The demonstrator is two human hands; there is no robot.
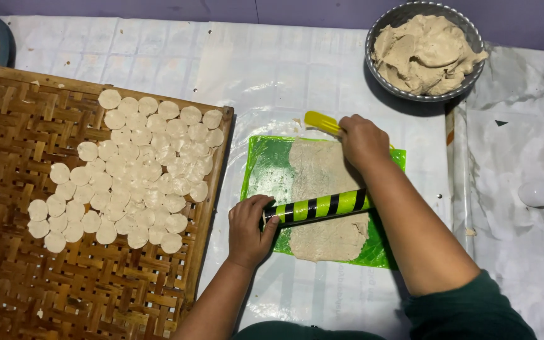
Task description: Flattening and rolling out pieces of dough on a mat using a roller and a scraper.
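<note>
My left hand [250,230] grips the left end of a green and black striped roller [319,206], which lies across a flattened sheet of beige dough [322,189]. The dough rests on a green plastic sheet [266,167]. My right hand [361,141] is closed on a yellow tool [321,122] at the far edge of the dough; my right forearm crosses over the roller's right end. Both hands sit over the green sheet.
A woven bamboo tray [26,138] on the left holds several small round dough discs [133,170]. A metal bowl [373,38] of beige dough stands at the back right. White plastic covers the floor. A small pale round object [536,192] lies at the right.
</note>
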